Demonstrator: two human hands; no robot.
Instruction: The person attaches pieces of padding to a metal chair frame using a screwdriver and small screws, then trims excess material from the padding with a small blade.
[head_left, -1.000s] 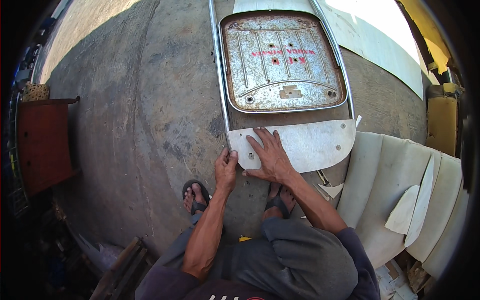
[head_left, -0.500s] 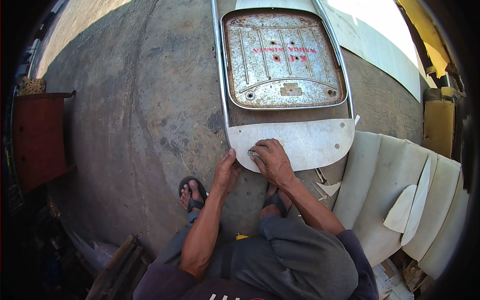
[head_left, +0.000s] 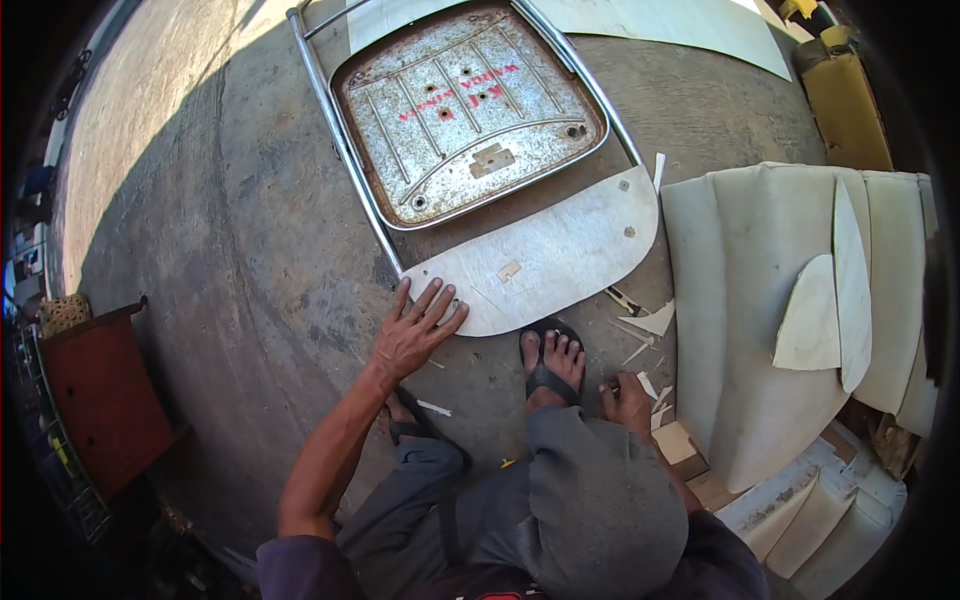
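Note:
My left hand (head_left: 408, 335) lies with fingers spread on the left end of a white, round-cornered board (head_left: 560, 255). This board rests across the near end of a folding chair's chromed tube frame (head_left: 345, 140), lying on the floor. Inside the frame sits a rusty, ribbed metal seat pan (head_left: 455, 150) with red lettering. Low on the right, my right hand (head_left: 630, 405) is by the floor beside my sandalled foot, among pale offcuts (head_left: 655, 318). Its fingers are curled in; what they hold, if anything, is hidden. A slim tool (head_left: 622, 298) pokes out beside the board's near edge.
Cream padded cushions (head_left: 740, 330) stand at the right, with cut white pieces (head_left: 805, 315) lying on them. A red metal piece of furniture (head_left: 105, 390) is at the left. A yellowish block (head_left: 845, 105) stands far right. White sheet material (head_left: 680, 35) lies beyond the chair.
My right hand has left the board and dropped to the floor at the right. My left hand has moved from the board's edge onto its top, fingers spread. The view has turned.

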